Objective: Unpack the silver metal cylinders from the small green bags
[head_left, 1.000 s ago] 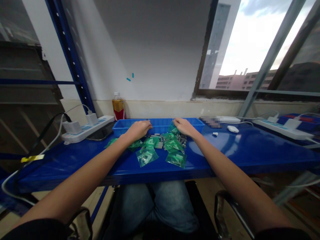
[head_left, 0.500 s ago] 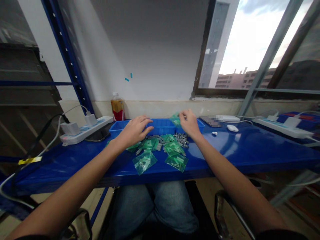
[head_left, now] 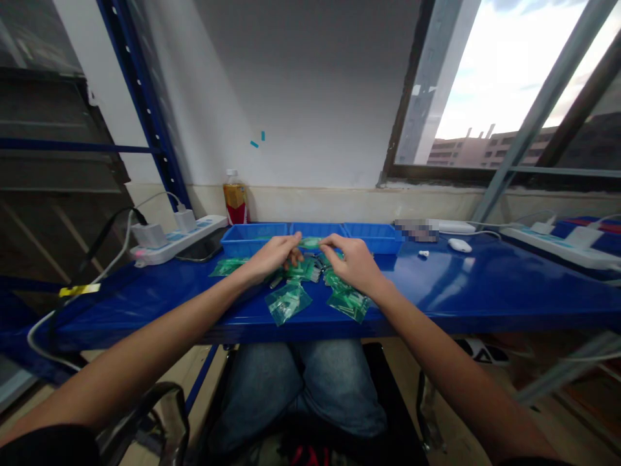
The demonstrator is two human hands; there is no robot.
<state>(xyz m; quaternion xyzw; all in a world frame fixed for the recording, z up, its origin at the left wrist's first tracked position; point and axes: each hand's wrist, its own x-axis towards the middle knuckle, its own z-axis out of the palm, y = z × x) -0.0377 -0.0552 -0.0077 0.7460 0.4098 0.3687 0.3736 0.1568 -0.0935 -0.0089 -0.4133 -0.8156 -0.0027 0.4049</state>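
Between my two hands a small green plastic bag (head_left: 311,243) is stretched, pinched at either side. The fingers of my left hand (head_left: 277,254) are closed on its left edge. My right hand (head_left: 353,260) grips its right edge between thumb and fingers. Under and in front of the hands lie several more green bags with small metal parts inside, such as the front-left bag (head_left: 288,302) and the front-right bag (head_left: 350,303). A few loose grey parts (head_left: 317,266) show among them, partly hidden by my hands.
Behind my hands stands a blue divided bin (head_left: 255,240). A drink bottle (head_left: 235,198) and a power strip (head_left: 180,241) are at the left. An earbud (head_left: 424,254), a white case (head_left: 459,246) and another power strip (head_left: 557,247) lie on the blue table (head_left: 485,285) to the right.
My right hand has brought the green bag left and down from over the bin. My left hand has closed on the bag's other side. The camera view has shifted slightly.
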